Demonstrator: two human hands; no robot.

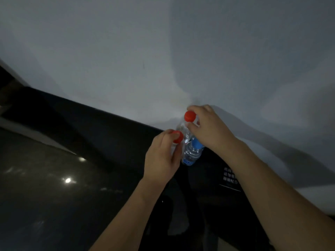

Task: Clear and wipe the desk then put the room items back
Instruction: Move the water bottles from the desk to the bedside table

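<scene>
Wall (126,51): filling the upper view, pale.
Desk (45,187): lying dark and glossy, reflecting lights.
Right hand (208,127): pinching the far bottle (192,153) at its red cap.
Left hand (161,156): gripping the near bottle (178,137), mostly hidden.
Progress: bottles seemingly being set back by the wall; whether wiping is finished, I cannot tell.

Two bottle caps, at 12 o'clock (190,116) and 9 o'clock (178,137) of the clear bottle (190,153): red. Bottle label (196,143): blue. Wall (163,51): plain pale grey-white. Desk surface (45,187): glossy dark grey. Sign at 3 o'clock (230,176): black, white lettering.
</scene>
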